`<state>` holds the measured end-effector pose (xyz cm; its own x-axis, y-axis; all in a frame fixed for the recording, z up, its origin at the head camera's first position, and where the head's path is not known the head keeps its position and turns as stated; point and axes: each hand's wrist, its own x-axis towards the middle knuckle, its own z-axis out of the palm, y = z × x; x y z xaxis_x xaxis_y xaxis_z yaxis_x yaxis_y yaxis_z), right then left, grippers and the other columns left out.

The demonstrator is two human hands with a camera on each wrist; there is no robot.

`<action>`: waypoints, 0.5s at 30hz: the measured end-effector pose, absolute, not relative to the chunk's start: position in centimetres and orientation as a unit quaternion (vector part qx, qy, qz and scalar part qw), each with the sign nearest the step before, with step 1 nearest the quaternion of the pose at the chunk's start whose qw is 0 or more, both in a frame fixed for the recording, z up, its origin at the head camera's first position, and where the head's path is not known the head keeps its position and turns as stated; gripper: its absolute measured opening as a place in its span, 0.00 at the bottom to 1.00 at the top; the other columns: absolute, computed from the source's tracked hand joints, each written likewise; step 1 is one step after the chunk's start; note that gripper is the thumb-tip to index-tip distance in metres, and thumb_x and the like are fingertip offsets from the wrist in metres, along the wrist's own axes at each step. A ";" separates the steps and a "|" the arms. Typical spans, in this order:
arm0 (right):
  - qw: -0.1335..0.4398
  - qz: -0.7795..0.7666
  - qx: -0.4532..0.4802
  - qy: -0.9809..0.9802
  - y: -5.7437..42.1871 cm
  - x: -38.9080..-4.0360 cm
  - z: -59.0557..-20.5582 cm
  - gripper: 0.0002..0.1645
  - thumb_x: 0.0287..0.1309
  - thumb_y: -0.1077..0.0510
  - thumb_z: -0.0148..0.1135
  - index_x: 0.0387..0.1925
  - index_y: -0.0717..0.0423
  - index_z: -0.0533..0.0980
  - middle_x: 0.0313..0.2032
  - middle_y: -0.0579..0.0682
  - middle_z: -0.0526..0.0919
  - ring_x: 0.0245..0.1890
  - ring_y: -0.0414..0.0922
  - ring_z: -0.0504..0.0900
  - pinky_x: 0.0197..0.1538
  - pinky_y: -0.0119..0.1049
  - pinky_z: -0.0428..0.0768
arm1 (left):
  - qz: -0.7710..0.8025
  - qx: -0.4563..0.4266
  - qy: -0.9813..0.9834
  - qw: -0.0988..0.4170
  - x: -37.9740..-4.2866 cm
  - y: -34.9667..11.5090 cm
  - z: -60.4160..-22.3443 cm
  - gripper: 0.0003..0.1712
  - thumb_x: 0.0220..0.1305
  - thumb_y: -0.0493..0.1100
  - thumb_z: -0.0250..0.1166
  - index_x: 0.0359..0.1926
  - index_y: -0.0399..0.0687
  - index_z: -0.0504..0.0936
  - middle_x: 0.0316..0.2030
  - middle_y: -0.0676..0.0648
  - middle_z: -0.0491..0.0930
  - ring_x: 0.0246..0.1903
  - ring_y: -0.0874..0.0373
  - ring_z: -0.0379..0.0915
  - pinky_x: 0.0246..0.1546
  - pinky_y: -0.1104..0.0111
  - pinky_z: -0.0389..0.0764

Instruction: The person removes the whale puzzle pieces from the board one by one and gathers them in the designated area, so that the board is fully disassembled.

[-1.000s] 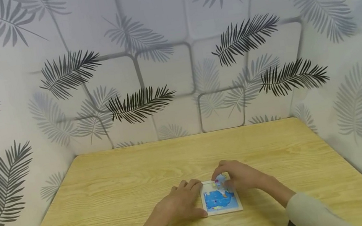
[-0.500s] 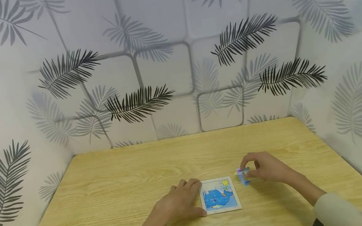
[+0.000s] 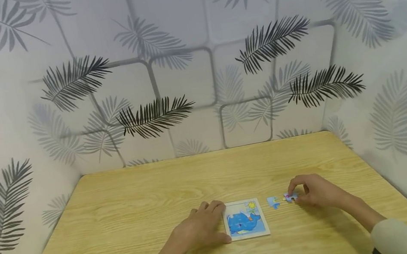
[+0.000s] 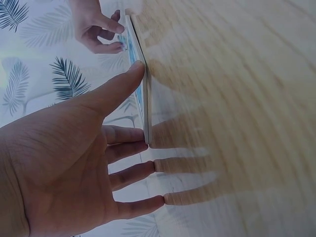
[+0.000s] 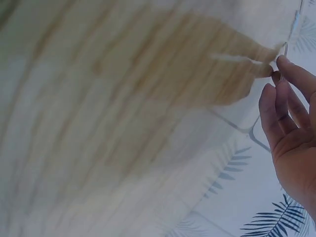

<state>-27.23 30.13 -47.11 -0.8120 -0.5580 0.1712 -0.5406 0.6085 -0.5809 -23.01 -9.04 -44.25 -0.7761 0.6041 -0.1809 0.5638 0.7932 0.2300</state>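
Observation:
A square jigsaw puzzle board (image 3: 248,235) with a white frame and a blue whale picture lies flat on the table. At its left edge rests my left hand (image 3: 203,224), thumb at the near corner and fingers at the far corner. In the left wrist view, the thumb (image 4: 121,86) touches the board's edge and the fingers are nearly straight. Right of the board, a light-blue puzzle piece (image 3: 273,202) lies loose. Just beyond it, my right hand (image 3: 319,191) pinches another puzzle piece (image 3: 289,196) at table level, between thumb and fingertips.
The wood-grain table (image 3: 150,195) extends around the board and both hands. Its back and sides meet walls (image 3: 195,124) covered in leaf-patterned paper. A light glares on the tabletop near the front.
My right hand has moved right, from over the board to the table beside it. One puzzle piece now lies on the table; the sun on the board is uncovered. My left hand stays put.

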 end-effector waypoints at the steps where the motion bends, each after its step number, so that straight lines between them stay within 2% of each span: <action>1: 0.008 -0.314 -0.310 0.897 30.1 -27.3 -47.2 0.14 0.56 0.66 0.76 0.41 0.50 0.83 0.41 0.48 0.85 0.22 0.32 0.66 0.25 0.29 0.71 | 0.081 0.312 0.939 0.122 -23.0 -9.0 -44.3 0.49 0.66 0.64 0.70 0.77 0.45 0.63 0.75 0.49 0.63 0.69 0.48 0.62 0.67 0.45 0.70; 7: -0.008 -0.285 -0.330 0.900 30.0 -27.4 -47.6 0.14 0.55 0.68 0.76 0.39 0.50 0.83 0.41 0.47 0.83 0.25 0.33 0.69 0.29 0.30 0.75 | 0.077 0.312 0.939 0.121 -23.2 -9.0 -44.5 0.49 0.65 0.65 0.70 0.77 0.46 0.64 0.75 0.50 0.63 0.67 0.49 0.62 0.67 0.47 0.70; 15: -0.033 -0.290 -0.336 0.895 28.4 -27.3 -46.6 0.11 0.57 0.67 0.75 0.37 0.50 0.84 0.39 0.47 0.83 0.22 0.31 0.67 0.26 0.29 0.73 | 0.074 0.311 0.940 0.120 -23.2 -9.1 -44.4 0.50 0.65 0.65 0.69 0.78 0.46 0.63 0.75 0.50 0.62 0.69 0.49 0.62 0.67 0.46 0.70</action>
